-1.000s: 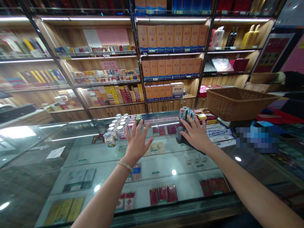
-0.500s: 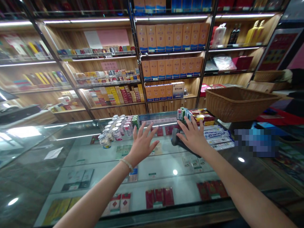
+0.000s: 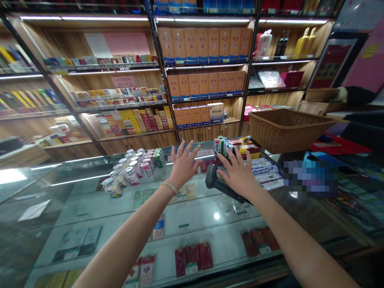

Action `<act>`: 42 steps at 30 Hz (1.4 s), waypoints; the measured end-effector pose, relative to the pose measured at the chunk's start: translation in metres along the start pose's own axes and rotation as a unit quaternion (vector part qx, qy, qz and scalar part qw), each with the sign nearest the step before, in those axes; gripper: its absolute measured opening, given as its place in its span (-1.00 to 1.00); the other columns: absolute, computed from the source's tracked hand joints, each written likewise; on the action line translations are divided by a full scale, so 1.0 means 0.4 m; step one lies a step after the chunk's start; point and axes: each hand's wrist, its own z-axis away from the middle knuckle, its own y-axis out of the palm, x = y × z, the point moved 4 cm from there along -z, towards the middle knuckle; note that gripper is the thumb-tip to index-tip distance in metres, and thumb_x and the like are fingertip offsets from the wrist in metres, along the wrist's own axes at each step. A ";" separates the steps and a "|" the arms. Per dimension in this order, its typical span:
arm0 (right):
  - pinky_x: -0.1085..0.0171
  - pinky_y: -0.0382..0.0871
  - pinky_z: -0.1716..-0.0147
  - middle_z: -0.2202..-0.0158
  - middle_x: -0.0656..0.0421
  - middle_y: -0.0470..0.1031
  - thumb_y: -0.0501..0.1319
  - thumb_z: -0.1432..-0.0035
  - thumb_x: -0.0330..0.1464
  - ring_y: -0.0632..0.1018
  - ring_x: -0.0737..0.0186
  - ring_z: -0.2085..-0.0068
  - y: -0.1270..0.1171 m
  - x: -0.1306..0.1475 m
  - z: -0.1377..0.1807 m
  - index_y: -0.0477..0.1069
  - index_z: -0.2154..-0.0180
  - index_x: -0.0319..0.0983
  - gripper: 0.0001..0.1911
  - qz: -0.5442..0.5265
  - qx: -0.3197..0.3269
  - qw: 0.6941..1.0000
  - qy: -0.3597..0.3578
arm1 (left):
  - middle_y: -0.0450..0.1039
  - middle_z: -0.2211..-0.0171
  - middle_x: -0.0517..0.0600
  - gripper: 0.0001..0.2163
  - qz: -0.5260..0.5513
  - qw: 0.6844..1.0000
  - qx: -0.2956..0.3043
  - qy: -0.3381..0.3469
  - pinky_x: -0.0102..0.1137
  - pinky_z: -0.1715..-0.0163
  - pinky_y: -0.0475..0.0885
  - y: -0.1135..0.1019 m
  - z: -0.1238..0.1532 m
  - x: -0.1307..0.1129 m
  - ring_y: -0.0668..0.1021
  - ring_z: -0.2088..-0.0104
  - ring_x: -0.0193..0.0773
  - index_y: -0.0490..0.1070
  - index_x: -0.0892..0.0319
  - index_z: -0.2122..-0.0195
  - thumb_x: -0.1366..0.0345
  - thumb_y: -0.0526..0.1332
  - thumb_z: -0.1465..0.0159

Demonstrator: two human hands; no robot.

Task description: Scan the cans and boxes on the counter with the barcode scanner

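Note:
My left hand (image 3: 184, 164) is raised over the glass counter (image 3: 192, 216) with its fingers spread and nothing in it. A beaded bracelet (image 3: 170, 186) circles that wrist. To its left stand several small clear jars with pale lids (image 3: 131, 175), beside pink and green containers (image 3: 158, 158). My right hand (image 3: 238, 172), fingers spread as well, is over a dark handheld scanner (image 3: 214, 180); whether it touches the scanner I cannot tell. Just beyond the right fingertips are small green, red and blue packs (image 3: 222, 144). Blue and white long packets (image 3: 265, 170) lie right of that hand.
A brown wicker basket (image 3: 288, 130) stands at the counter's far right, near red and yellow packets (image 3: 247, 146). White paper (image 3: 34, 210) lies on the left. Cigarette packs (image 3: 193, 256) show beneath the glass. Behind, shelves hold orange boxes (image 3: 202, 46).
The view has shifted, so the counter goods and shelves appear further left. My left hand is slightly higher and farther from the jars. Both hands stay spread.

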 end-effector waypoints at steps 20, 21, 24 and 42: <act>-0.44 -0.17 -0.35 -0.47 -0.11 0.15 0.01 -0.45 -0.04 0.08 -0.32 -0.47 -0.029 -0.099 -0.018 0.26 -0.39 -0.17 -0.38 0.069 0.030 0.990 0.118 | 0.13 -0.48 0.01 -0.58 0.041 0.994 0.047 0.092 0.29 -0.43 -0.14 0.136 -0.222 -0.156 0.08 -0.49 0.14 0.43 -0.11 -0.26 0.06 0.21 -0.39; -0.44 -0.17 -0.35 -0.46 -0.12 0.16 0.02 -0.45 -0.04 0.09 -0.33 -0.47 -0.029 -0.105 -0.018 0.27 -0.39 -0.18 -0.38 0.073 0.028 0.989 0.127 | 0.12 -0.48 0.01 -0.58 0.040 0.993 0.056 0.093 0.31 -0.42 -0.15 0.141 -0.231 -0.166 0.08 -0.49 0.15 0.44 -0.12 -0.25 0.05 0.23 -0.37; -0.44 -0.16 -0.34 -0.45 -0.15 0.18 0.02 -0.45 -0.04 0.11 -0.34 -0.46 -0.028 -0.117 -0.019 0.28 -0.37 -0.21 -0.37 0.078 0.028 0.984 0.155 | 0.08 -0.50 0.04 -0.55 0.029 0.992 0.080 0.098 0.34 -0.41 -0.15 0.158 -0.253 -0.196 0.06 -0.49 0.18 0.45 -0.11 -0.24 0.06 0.29 -0.32; -0.44 -0.17 -0.33 -0.47 -0.13 0.15 -0.02 -0.45 -0.02 0.07 -0.33 -0.47 -0.043 -0.127 -0.030 0.26 -0.39 -0.20 -0.35 0.059 0.055 0.978 0.193 | 0.10 -0.49 0.07 -0.65 0.015 0.990 0.082 0.116 0.40 -0.38 -0.15 0.214 -0.312 -0.235 0.07 -0.48 0.21 0.55 -0.09 -0.12 0.15 0.32 -0.30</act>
